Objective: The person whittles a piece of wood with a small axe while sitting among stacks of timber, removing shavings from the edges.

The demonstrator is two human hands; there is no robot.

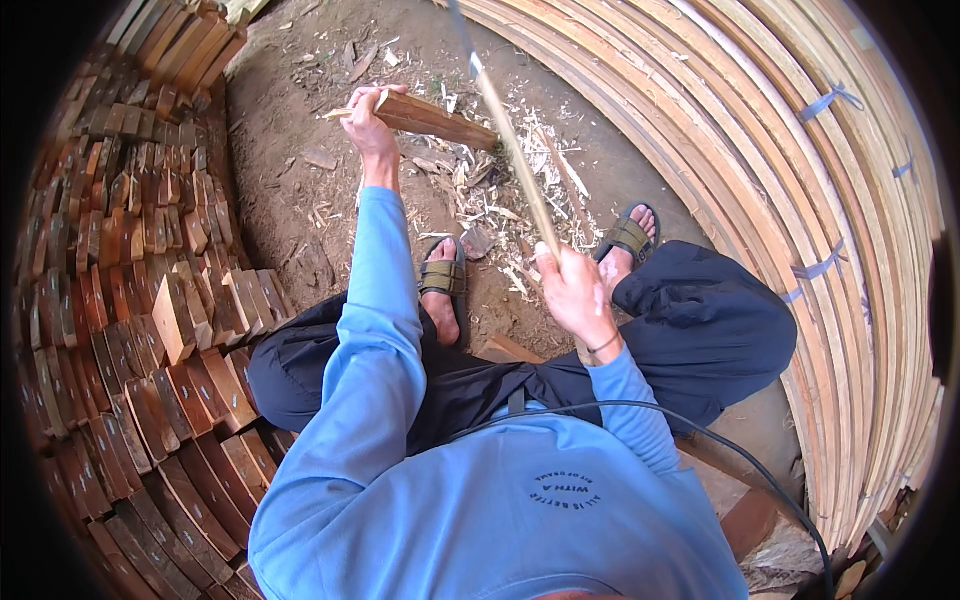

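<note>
My left hand [368, 122] is closed around the upper end of a rough, split piece of wood [440, 123]. It lies slanted above the ground, its far end over the chips. In my right hand [575, 295] is the pale wooden shaft of a long-handled tool [520, 165]. The shaft runs up and away past the wood's right end. Toward the top edge the tool turns thin and grey-blue, like a blade seen edge-on; it is blurred and its tip is cut off by the frame.
Wood chips [490, 195] litter the dirt floor between my sandalled feet. Stacked short wood blocks [150, 330] rise at the left. Long bent planks [760, 130], tied with blue strips, curve along the right. A black cable [700, 432] crosses my lap to the lower right.
</note>
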